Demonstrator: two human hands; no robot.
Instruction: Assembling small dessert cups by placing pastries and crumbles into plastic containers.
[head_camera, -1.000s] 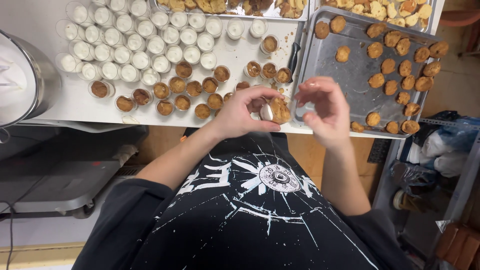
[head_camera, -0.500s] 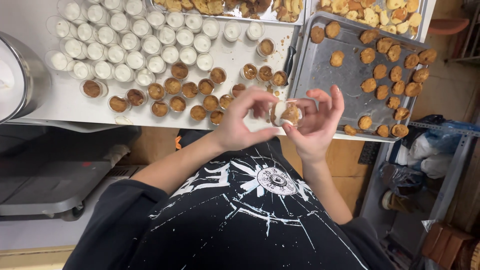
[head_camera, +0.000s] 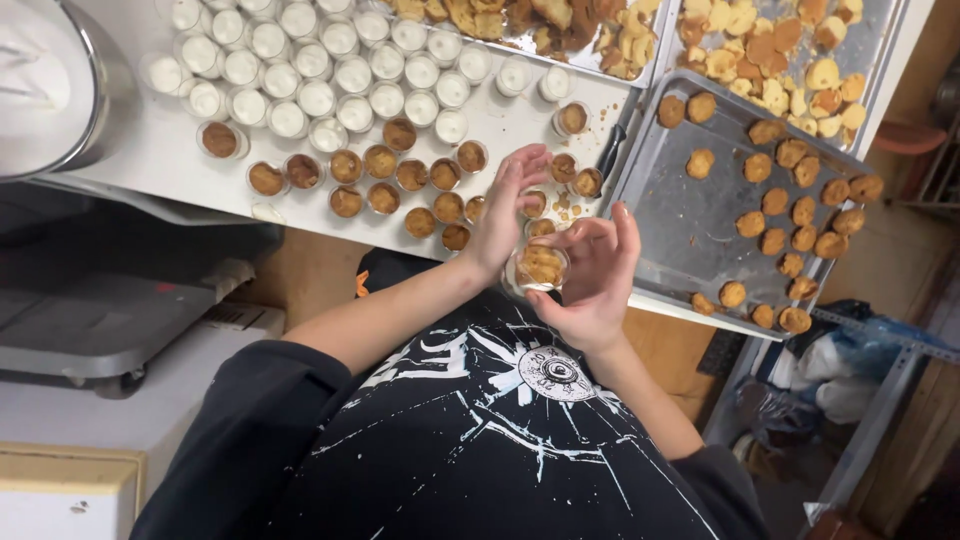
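Observation:
My right hand (head_camera: 595, 275) cradles a small clear cup (head_camera: 540, 268) topped with a brown cookie round. Beside it, my left hand (head_camera: 508, 210) has its fingers stretched out over the counter, touching the cup's side. Just beyond my hands stand several small cups topped with cookie (head_camera: 415, 190) on the white counter (head_camera: 150, 160). Farther back are several cups of white cream (head_camera: 320, 60) without topping.
A metal baking tray (head_camera: 670, 230) to the right holds several cookie rounds (head_camera: 790, 215). Two trays of broken cookie pieces (head_camera: 770, 45) lie at the back. A large metal bowl (head_camera: 60, 90) of white cream sits far left. A dark-handled tool (head_camera: 612, 150) lies by the tray.
The camera view shifted. My left hand opened and spread its fingers over the counter while my right hand kept hold of the cup.

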